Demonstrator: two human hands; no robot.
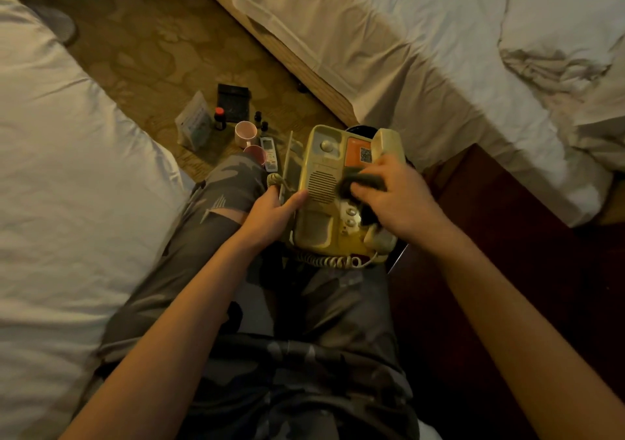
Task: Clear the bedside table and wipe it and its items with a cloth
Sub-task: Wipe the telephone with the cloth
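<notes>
The only marking I could make out was an orange label with a small square code on the yellowed cream plastic desk telephone (321,182); its print was too small to read. The phone rested on the person's lap in camouflage trousers (220,182), its ribbed speaker grille facing up and its coiled cord (324,261) hanging at the near edge. The left hand (270,216) gripped the phone's left side, thumb laid along the top face, fingers curled under the edge. The right hand (389,196) pressed a dark, soft cloth (362,185) onto the keypad area, its fingers bent round the cloth and bunching it. The handset (387,148) lay along the phone's right side, partly under that hand. The dark polished wooden bench (507,236) stood just to the right. On the patterned carpet (152,50) ahead sat two pink mugs (246,133), a pale remote control (269,153), small dark bottles (220,118) and a black box (233,101), between two white-sheeted beds (439,50).
</notes>
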